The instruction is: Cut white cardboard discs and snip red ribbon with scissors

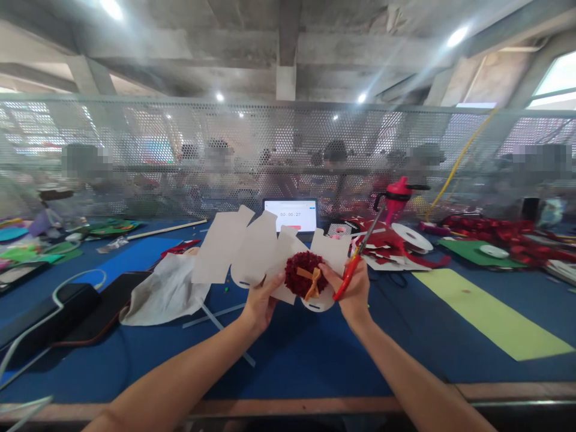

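Note:
A flat white cardboard box cutout (252, 249) is held up above the blue table (297, 354). A dark red fuzzy flower (305, 273) with an orange ribbon bow (312, 282) sits on its lower middle panel. My left hand (261, 300) pinches the cutout's lower edge just left of the flower. My right hand (353, 288) grips red-handled scissors (360, 252), blades pointing up and right, while its thumb touches the cutout beside the flower.
A white cloth (164, 294) lies left of the hands, beside black devices (67, 315). A tablet with a timer (291, 214), a pink bottle (396, 201), white tape rolls (411, 237), red scraps and a yellow sheet (492, 315) lie around. A mesh screen (180, 150) separates people behind.

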`<state>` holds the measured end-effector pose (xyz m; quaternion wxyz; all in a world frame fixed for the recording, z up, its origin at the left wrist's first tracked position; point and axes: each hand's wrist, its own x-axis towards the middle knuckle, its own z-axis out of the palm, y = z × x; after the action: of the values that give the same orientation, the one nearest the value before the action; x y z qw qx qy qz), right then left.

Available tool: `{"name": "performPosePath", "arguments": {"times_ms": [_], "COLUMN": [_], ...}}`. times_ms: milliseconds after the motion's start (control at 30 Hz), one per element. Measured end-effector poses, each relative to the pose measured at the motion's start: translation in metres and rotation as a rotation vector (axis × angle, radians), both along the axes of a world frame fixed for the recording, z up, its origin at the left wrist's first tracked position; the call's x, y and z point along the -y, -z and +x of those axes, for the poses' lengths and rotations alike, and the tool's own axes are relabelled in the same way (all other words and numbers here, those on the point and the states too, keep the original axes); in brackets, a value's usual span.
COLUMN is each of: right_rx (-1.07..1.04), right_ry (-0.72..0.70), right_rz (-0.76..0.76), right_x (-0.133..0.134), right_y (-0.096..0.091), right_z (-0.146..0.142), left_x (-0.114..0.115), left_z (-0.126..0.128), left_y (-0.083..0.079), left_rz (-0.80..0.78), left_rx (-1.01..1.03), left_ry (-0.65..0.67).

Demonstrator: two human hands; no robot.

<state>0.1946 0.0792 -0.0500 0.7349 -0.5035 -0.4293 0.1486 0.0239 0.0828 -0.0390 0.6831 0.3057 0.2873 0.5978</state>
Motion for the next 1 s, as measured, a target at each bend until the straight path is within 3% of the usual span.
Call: {"name": "performPosePath", "arguments": {"times_ms": [167, 333, 433, 500, 567, 733, 1000], "right_rx": [0.006, 0.058, 0.014, -0.008, -0.01, 0.02, 0.021], "right_ry": [0.015, 0.13, 0.102, 0.078, 0.031, -0.079, -0.235], "right_rz": [0.048, 0.045, 0.066, 0.058, 0.039, -0.016, 0.03], "right_x": [0.001, 0.005, 0.005, 0.004, 0.004, 0.008, 0.011], "right_y": [0.001, -0.005, -0.007, -0.006, -0.005, -0.004, -0.001], "right_z": [-0.001, 0.002, 0.0, -0.004, -0.01, -0.023, -0.022], "left_x": [-0.005, -0.005, 0.002, 0.006, 0.009, 0.009, 0.009], "left_z": [-0.004, -0.003, 0.0, 0.002, 0.004, 0.005, 0.005], "left_y": [-0.005, -0.001, 0.004, 0.007, 0.007, 0.004, 0.004], "left_rz": [-0.02, -0.065, -0.143, -0.132, -0.104, -0.095, -0.042], "left_rx": [0.067, 0.023, -0.03, -0.079, -0.111, -0.117, -0.09], "left_ry": [-0.07, 0.086, 0.215, 0.343, 0.391, 0.175, 0.05]}}
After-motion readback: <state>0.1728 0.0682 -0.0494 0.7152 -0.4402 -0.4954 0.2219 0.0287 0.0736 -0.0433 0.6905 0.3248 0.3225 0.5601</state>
